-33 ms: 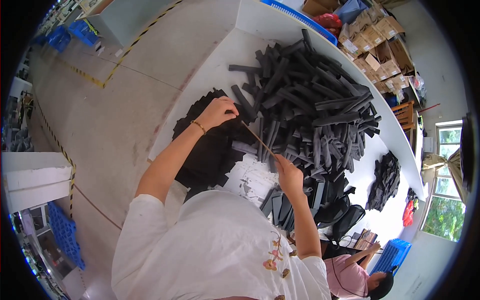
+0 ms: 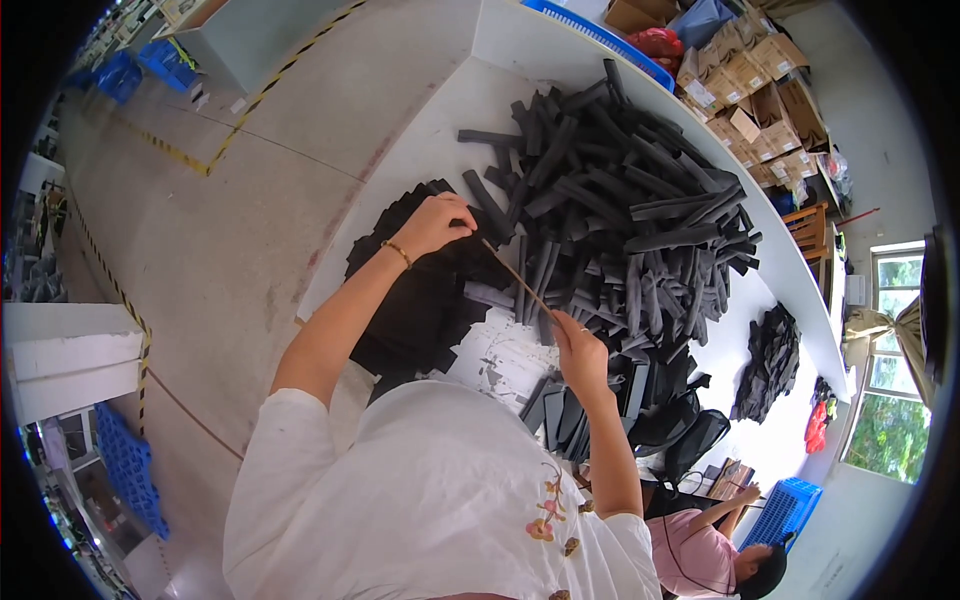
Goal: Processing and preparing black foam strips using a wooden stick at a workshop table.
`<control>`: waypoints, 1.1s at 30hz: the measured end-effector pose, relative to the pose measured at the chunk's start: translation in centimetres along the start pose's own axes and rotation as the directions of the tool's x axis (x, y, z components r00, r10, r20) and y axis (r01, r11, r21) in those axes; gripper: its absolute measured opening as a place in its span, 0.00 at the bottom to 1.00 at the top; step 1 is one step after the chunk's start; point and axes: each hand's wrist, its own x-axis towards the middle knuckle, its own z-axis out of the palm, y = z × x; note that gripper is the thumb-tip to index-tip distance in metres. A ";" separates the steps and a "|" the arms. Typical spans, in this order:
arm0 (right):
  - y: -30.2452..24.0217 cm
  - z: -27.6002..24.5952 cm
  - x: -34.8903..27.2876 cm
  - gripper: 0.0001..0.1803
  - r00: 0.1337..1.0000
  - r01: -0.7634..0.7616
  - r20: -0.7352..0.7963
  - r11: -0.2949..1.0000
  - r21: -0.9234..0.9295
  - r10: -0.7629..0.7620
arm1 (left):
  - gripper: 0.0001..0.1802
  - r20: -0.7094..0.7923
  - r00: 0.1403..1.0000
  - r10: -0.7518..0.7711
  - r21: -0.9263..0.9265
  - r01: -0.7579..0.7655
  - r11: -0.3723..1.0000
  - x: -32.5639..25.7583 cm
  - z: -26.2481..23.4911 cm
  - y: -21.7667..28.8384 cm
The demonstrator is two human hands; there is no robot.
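My right hand (image 2: pixel 583 352) grips one end of a thin brown stick (image 2: pixel 524 285). The stick slants up and left, and its far end reaches the dark pieces close to my left hand (image 2: pixel 441 222). The fingers of that left hand are bent and pinched together over a stack of flat black pieces with jagged edges (image 2: pixel 390 325). Whatever lies between its fingertips is hidden against the black. Just right of the stick rises a big heap of dark grey and black folded strips (image 2: pixel 640 180).
Several black mesh-like pieces (image 2: pixel 668 420) lie right of my right forearm, with another dark pile (image 2: pixel 768 362) farther right. A co-worker in pink (image 2: pixel 690 550) sits at lower right near a blue crate (image 2: pixel 790 505). Cardboard boxes (image 2: pixel 745 85) stand beyond the white table (image 2: pixel 400 150).
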 end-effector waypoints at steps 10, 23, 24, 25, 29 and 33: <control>0.0 -1.6 -2.4 0.15 0.989 -0.143 0.038 0.990 0.008 0.143 | 0.05 0.016 0.999 0.028 -0.036 -0.027 0.999 0.1 0.2 2.5; -0.3 5.6 -1.7 0.09 0.992 -0.092 -0.039 0.903 0.419 0.119 | 0.13 0.082 0.926 0.367 0.028 -0.371 0.928 -1.1 4.6 15.8; -0.7 5.4 -2.0 0.08 0.989 -0.143 0.051 0.792 0.593 0.139 | 0.17 -0.098 0.928 0.361 0.054 -0.357 0.933 -1.5 3.9 16.4; -0.9 5.4 -2.2 0.08 0.980 -0.199 0.148 0.647 0.736 0.133 | 0.26 -0.370 0.889 0.271 0.165 -0.224 0.960 -2.5 3.6 16.2; -1.6 5.3 -3.5 0.09 0.981 -0.192 0.154 0.568 0.801 0.115 | 0.18 0.066 0.828 -0.558 -0.986 0.139 0.090 -3.7 5.4 13.4; -3.0 6.7 -4.2 0.08 0.952 -0.233 0.024 0.675 0.700 0.304 | 0.13 0.228 0.843 -0.487 -0.971 0.162 -0.174 -4.5 10.6 13.5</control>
